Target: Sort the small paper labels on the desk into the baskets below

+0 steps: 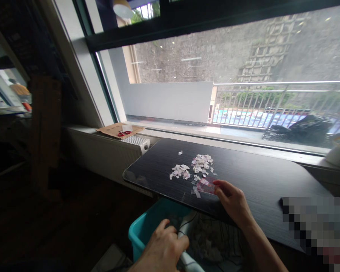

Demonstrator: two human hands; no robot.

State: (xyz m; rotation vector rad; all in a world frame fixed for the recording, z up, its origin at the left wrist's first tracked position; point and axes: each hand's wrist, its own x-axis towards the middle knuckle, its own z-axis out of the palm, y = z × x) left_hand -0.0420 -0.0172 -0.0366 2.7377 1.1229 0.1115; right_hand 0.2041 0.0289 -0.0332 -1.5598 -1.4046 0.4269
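Note:
My right hand (234,199) pinches a clear pinkish plastic card (206,186) flat against the dark tabletop. Just beyond the card lie a larger heap of small white and pinkish paper scraps (201,163) and a smaller heap of scraps (180,172) to its left. A few loose pieces (197,192) lie by the card's left edge. Below the table's front edge, my left hand (167,241) is closed over the rim of a teal plastic bin (138,232), its thumb on the right side. Its fingertips are partly hidden.
The dark table (243,166) stands against a large window. Red-handled scissors (124,133) lie on brown paper on the sill, above a radiator (136,141). Dark cables and more scraps (209,241) show under the table. A tall cardboard piece (45,124) stands at left.

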